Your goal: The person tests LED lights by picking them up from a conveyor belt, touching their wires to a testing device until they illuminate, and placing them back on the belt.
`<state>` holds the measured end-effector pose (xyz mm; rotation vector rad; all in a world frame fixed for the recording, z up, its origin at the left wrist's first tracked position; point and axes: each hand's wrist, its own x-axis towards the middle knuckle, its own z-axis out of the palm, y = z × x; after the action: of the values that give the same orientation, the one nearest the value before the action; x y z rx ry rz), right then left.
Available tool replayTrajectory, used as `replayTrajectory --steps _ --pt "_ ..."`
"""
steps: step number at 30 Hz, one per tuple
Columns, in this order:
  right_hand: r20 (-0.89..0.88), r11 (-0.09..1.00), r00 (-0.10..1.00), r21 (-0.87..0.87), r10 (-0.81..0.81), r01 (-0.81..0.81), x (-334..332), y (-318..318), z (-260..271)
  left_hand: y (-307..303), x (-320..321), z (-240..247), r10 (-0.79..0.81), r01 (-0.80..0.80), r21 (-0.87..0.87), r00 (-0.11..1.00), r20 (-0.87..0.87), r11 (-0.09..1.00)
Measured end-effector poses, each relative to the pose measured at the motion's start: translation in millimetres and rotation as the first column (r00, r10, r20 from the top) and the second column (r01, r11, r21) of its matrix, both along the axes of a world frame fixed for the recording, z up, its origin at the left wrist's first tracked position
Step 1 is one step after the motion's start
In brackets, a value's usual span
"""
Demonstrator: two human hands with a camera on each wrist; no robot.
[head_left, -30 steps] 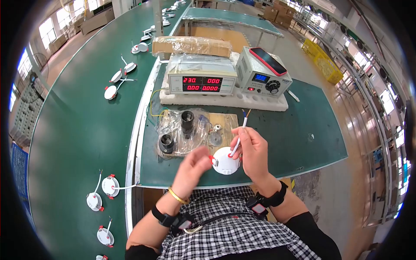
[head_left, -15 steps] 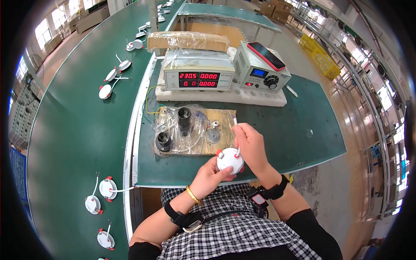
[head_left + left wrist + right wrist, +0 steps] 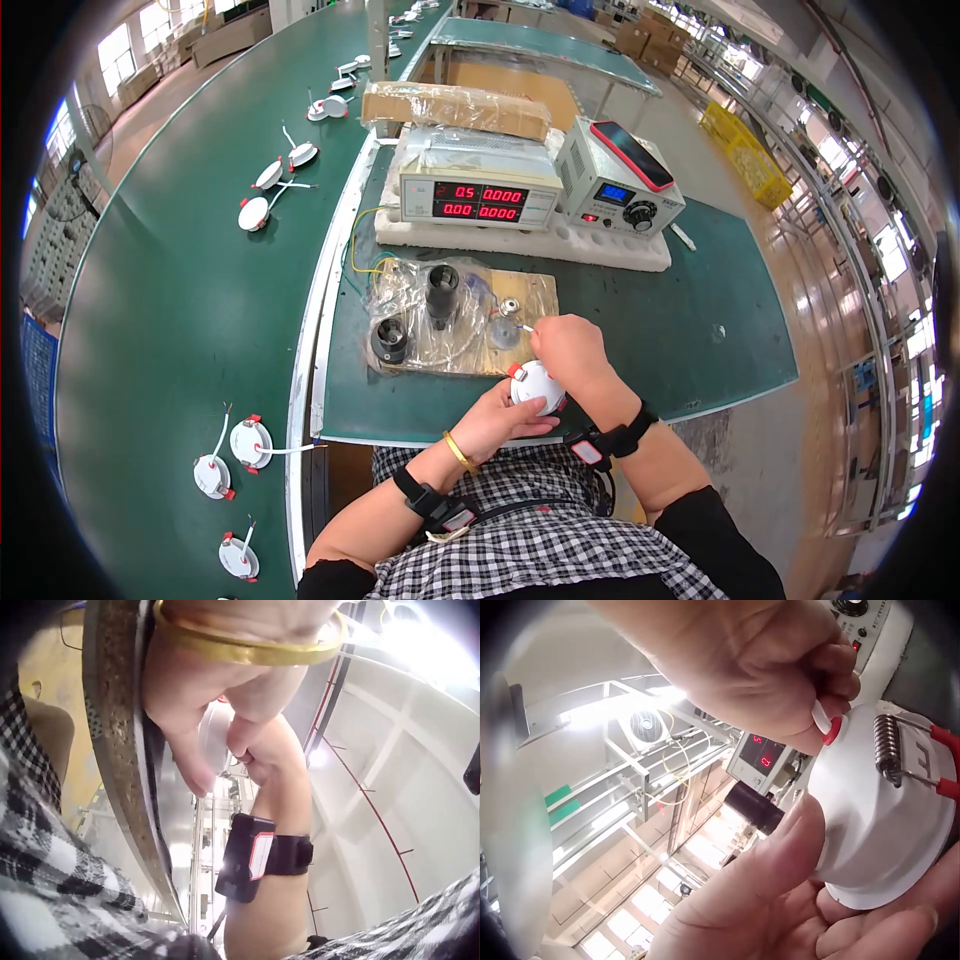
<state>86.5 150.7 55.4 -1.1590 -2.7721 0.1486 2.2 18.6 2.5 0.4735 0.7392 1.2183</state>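
Note:
A round white lamp [image 3: 537, 388] with red-tipped spring clips is gripped at its rim by my left hand [image 3: 497, 417], thumb on its back. My right hand [image 3: 572, 350] pinches the lamp's white cable, whose tip points left over the clear disc [image 3: 504, 333] on the wooden board [image 3: 540, 295]. In the right wrist view the cable leaves a red grommet on the lamp body [image 3: 877, 802] and goes into the curled fingers of the right hand [image 3: 772, 667]. The left wrist view shows the left hand [image 3: 225, 697] from behind, the lamp mostly hidden.
Two black sockets [image 3: 442, 290] stand on the plastic-wrapped board. Behind are a meter [image 3: 480, 195] with red digits and a dial box [image 3: 620, 190] with a phone [image 3: 632, 155] on top. More white lamps [image 3: 251, 443] lie on the green surface at left.
My left hand, empty one second ago, holds the lamp. The right hand has lowered the cable from upright to pointing left over the board. The meter's upper left reading has dropped.

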Motion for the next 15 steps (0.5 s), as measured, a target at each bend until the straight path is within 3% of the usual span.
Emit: replayTrajectory --steps 5,8,11,15 --pt "0.058 0.99 0.997 0.125 0.053 -0.06 -8 2 -1 2 -4 -2 -0.019 0.019 0.004 0.993 0.113 1.0" --pt "0.031 0.981 0.993 0.156 0.112 -0.116 -8 1 2 1 -5 2 0.006 -0.008 0.012 0.995 0.096 1.0" --pt "0.041 0.985 0.993 0.126 0.115 -0.119 -7 3 -1 2 -9 -6 -0.017 0.023 -0.025 0.971 0.237 0.999" --pt "0.042 0.984 0.992 0.128 0.117 -0.121 -9 1 5 2 -9 -10 -0.016 0.017 -0.002 0.974 0.225 1.0"
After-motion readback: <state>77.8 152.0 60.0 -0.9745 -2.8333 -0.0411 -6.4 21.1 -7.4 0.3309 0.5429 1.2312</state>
